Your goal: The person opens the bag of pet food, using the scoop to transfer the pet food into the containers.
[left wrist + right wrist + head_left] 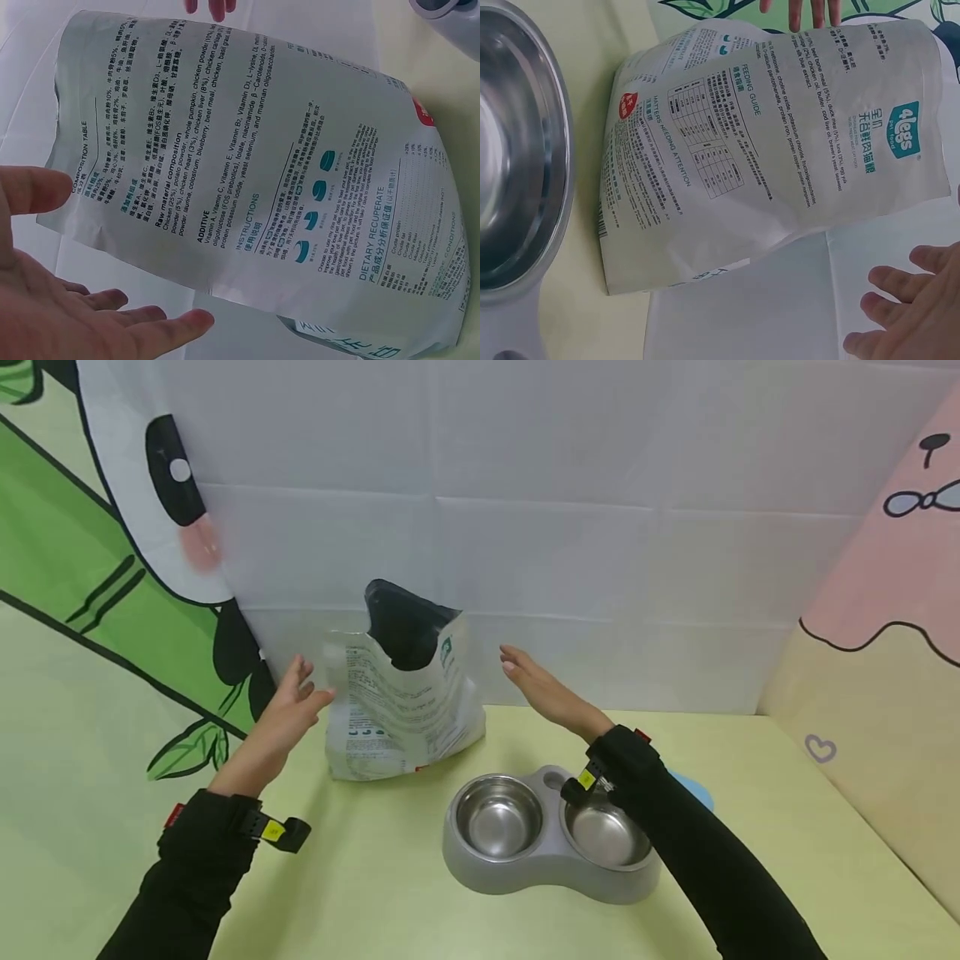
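A white pet food bag point(397, 727) stands upright at the back of the table, its torn top gaping and showing a dark inside. Printed text covers its sides, and the right wrist view shows a teal "4legs" logo on the bag point(780, 142). My left hand point(288, 714) is raised just left of the bag with fingers extended. On the other side, my right hand point(551, 693) hovers with straight fingers, apart from the bag. Neither hand holds anything. Below the right forearm sits a grey double pet bowl point(551, 878) with two steel dishes.
Part of a light blue object point(693, 787) shows behind the right forearm; its kind is hidden. The pale yellow table point(390, 877) meets a white sheet point(540, 560) at the back. Cartoon-printed cloth hangs at left and right.
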Demonstrator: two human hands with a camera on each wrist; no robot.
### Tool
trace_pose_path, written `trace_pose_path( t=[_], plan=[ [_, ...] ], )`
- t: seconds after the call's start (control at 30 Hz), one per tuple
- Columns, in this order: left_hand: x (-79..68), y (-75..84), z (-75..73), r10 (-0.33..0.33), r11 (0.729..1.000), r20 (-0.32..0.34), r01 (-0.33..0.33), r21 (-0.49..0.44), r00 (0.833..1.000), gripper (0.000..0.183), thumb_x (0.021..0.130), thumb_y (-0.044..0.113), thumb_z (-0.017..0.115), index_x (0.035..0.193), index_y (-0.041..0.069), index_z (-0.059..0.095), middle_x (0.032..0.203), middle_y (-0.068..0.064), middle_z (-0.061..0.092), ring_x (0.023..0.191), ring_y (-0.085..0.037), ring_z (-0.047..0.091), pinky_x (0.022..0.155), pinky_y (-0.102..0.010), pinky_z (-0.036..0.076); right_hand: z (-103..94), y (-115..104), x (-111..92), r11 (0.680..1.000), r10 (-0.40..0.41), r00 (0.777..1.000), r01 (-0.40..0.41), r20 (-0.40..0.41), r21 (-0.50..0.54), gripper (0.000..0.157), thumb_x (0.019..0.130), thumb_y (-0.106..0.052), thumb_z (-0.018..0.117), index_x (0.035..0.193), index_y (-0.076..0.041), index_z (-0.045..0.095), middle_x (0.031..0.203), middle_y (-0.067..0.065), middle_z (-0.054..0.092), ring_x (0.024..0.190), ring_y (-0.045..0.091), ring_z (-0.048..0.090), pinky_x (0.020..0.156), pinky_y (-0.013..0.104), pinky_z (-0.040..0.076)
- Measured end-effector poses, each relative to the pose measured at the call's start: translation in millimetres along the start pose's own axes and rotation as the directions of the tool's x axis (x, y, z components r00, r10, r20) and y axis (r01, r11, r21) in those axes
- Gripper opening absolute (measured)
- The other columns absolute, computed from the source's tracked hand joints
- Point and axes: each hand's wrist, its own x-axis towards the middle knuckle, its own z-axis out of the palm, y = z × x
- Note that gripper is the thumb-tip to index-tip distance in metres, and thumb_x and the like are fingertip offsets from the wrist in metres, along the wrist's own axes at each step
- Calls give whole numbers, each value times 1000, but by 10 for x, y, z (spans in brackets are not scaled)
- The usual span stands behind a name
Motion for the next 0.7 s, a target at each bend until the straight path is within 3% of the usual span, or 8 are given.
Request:
trace_pose_path(
  t=[0.17,0.4,0.7],
  plan=[
    [46,2,9,20,1000,-12,-19,9,1000,73,96,33,38,136,22,-22,148,-5,-16,134,-28,-8,106,-53,14,18,71,132,1000,-13,1000,13,12,6,53,96,-52,25,140,-30,7,148,-6,11,134,12,12,108,42,15],
    [145,26,27,52,998,-21,-53,-27,998,67,98,30,36,137,24,-19,149,-2,-14,134,-25,-5,106,-54,13,31,-17,282,999,-36,999,37,-10,12,55,96,-50,26,141,-27,6,149,1,11,134,14,12,108,43,14],
    [218,42,90,89,995,-3,-89,-45,996,57,99,26,32,140,26,-7,149,0,-8,135,-23,1,105,-55,16,50,-121,484,1000,-18,997,19,-78,13,55,96,-47,30,142,-24,9,148,0,15,132,15,17,107,45,17]
  ],
)
